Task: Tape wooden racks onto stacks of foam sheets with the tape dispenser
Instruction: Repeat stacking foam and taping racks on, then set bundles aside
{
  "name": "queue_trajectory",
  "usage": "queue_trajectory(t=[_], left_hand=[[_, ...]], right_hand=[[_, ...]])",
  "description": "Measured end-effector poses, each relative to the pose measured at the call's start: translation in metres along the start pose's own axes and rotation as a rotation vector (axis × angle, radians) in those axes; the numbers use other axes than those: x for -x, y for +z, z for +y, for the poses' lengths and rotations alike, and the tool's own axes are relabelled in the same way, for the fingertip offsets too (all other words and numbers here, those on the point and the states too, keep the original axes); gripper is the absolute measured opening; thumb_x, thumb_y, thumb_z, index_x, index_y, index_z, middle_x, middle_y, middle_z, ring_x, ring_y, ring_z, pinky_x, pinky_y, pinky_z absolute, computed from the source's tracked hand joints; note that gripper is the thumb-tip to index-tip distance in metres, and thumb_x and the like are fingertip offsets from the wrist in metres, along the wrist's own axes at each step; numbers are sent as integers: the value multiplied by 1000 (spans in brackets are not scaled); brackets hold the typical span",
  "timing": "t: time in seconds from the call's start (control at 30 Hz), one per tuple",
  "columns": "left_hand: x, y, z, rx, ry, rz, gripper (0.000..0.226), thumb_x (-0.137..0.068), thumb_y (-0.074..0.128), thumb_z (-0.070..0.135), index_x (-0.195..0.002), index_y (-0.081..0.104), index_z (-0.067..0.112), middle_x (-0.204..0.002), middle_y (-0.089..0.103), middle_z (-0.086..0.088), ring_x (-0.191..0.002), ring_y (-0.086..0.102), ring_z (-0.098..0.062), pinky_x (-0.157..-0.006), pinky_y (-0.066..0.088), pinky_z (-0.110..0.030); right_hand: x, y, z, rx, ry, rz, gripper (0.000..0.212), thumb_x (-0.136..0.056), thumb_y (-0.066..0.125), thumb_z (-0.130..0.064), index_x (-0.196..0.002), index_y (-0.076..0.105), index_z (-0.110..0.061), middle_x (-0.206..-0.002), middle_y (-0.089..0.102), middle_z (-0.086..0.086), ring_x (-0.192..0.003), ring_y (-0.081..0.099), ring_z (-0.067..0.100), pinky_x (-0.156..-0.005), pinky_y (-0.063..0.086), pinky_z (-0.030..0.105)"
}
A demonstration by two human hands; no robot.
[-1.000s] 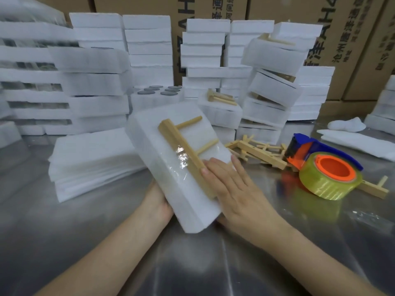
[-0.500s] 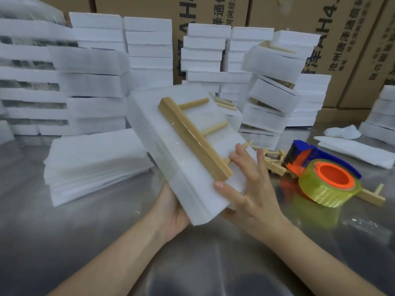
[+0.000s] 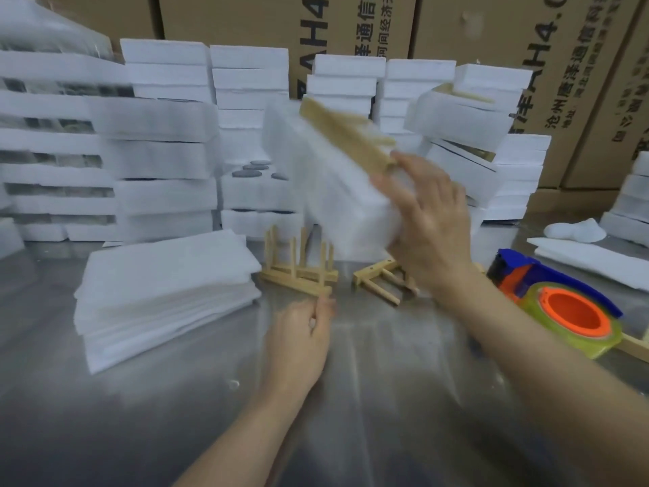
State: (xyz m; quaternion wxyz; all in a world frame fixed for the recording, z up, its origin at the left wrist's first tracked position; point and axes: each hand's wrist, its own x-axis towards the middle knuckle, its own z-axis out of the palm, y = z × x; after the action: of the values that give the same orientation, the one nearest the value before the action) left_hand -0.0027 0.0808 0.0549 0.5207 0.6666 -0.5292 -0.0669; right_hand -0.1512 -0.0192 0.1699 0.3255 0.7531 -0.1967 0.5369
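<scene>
**Bundle aloft, next rack at the left hand**

Right hand [image 3: 425, 219] grips the near end of the taped stack [image 3: 337, 191], which is raised well above the surface [image 3: 368, 398], up and left of the tape dispenser [image 3: 562, 307]. The wooden rack [image 3: 344, 135] shows on its top face. The stack's long axis runs from the hand toward the finished piles [image 3: 467, 124] behind the dispenser. Blur hides exactly where the fingers sit.

Left hand [image 3: 302, 339] is low and left of the dispenser, with its fingers curled at the near end of the free rack [image 3: 298, 272]. That rack stands upright, its base rail running leftward from the fingertips; whether they pinch it, I cannot tell. Loose foam sheets [image 3: 165, 286] lie further left of the dispenser. I judge the left hand the nearer one for both the free rack and the sheets.
</scene>
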Motion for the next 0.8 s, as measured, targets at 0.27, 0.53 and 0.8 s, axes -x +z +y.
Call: queue_trajectory(t=[0.27,0.53,0.8], left_hand=[[-4,8,-9,-32,3,0,53,-94,31,46,-86,71,12,-84,70,2,-79,63,-14,-76,49,-41],[-2,10,-9,112,-107,-74,38,-98,41,38,-76,71,32,-76,73,10,-76,65,0,-74,50,-25],[-3,12,-9,204,-204,-75,42,-99,43,35,-64,66,32,-68,67,28,-63,61,10,-54,40,-5]], right_hand=[[-50,101,54,215,302,-573,89,-74,74,-21,-147,22,-30,-150,26,12,-137,28,34,-104,31,48],[-46,136,72,126,472,-793,92,-82,63,-31,-151,3,-32,-156,11,11,-145,7,33,-116,-7,56],[-81,141,22,117,458,-479,76,-73,49,3,-145,29,-12,-147,25,23,-138,21,43,-114,10,49]])
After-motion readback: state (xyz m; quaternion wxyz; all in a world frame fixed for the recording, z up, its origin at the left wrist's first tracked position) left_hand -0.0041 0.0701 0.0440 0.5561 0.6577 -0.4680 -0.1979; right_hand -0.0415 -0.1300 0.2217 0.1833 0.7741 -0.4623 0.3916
